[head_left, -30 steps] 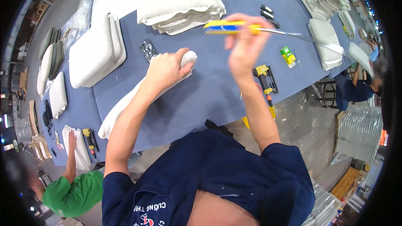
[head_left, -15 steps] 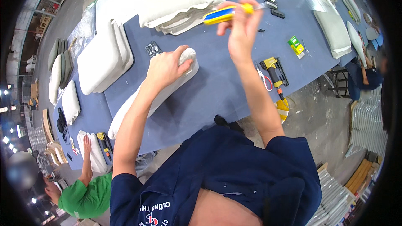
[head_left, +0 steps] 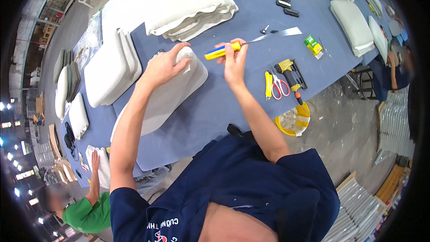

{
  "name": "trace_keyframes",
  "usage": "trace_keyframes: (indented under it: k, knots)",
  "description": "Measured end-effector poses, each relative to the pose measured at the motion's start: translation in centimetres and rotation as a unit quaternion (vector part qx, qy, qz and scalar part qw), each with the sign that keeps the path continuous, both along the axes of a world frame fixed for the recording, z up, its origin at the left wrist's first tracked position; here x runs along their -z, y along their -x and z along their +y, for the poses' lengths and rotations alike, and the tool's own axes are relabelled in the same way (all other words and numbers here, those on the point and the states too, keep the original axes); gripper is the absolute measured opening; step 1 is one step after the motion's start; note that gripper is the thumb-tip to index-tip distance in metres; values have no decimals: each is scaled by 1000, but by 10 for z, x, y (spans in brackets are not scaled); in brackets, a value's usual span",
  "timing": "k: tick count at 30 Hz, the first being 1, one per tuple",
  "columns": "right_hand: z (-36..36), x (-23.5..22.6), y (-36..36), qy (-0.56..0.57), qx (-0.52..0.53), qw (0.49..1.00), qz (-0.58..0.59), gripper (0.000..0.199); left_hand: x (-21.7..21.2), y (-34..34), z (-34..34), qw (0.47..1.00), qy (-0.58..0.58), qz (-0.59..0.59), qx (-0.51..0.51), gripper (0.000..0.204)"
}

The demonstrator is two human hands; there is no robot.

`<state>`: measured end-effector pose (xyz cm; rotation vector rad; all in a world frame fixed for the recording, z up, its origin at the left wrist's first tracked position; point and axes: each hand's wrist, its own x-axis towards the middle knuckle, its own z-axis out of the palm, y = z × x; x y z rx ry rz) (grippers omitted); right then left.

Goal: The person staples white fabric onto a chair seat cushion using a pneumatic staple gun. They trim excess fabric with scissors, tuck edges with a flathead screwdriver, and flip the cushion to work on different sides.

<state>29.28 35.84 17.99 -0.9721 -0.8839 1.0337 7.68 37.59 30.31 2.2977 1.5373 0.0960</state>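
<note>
My left hand (head_left: 162,65) grips the far end of a white upholstered cushion (head_left: 168,110), thumb and fingers curved around its rounded edge. The cushion stands tilted on the blue-grey table. To its right, my right hand (head_left: 234,62) is closed on a scraper (head_left: 220,51) with a yellow-and-blue handle, a thin metal shaft and a wide flat blade tip. The blade points right, away from the cushion. Nearer on the right lie a yellow utility knife (head_left: 268,85), red-handled scissors (head_left: 281,88) and a yellow-and-black staple gun (head_left: 292,76).
White folded covers (head_left: 192,11) are stacked at the far side, with white cushions (head_left: 109,71) to the left. Several black pieces (head_left: 286,4) and a green-and-yellow box (head_left: 313,46) lie on the right. A yellow bucket (head_left: 295,130) stands below the edge. A person in green (head_left: 87,213) works at left.
My right hand has come down and left with the scraper, nearer to the cushion. My left hand stays on the cushion's end, which has shifted slightly left. The utility knife now shows.
</note>
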Motion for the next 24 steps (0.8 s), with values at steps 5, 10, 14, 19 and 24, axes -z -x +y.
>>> trace_keyframes:
  k: [5, 10, 14, 19, 24]
  knots:
    - [-7, 139, -68, 217, -65, 879, -420, 36, -2, -3, 29, 990, 105, 81, 42, 71]
    - [-42, 167, -138, 57, 164, 800, -574, 56, -9, 5, 5, 990, 95, 106, -5, 66]
    - [-52, 225, -253, 310, 170, 644, -679, 82, -3, -6, 18, 994, 35, 99, 5, 56]
    - [-17, 189, -306, 394, -39, 712, -580, 96, -4, -1, 17, 996, 34, 84, 5, 53]
    - [-25, 67, -233, 244, -13, 824, -511, 57, -2, -4, 4, 998, 21, 59, -8, 53]
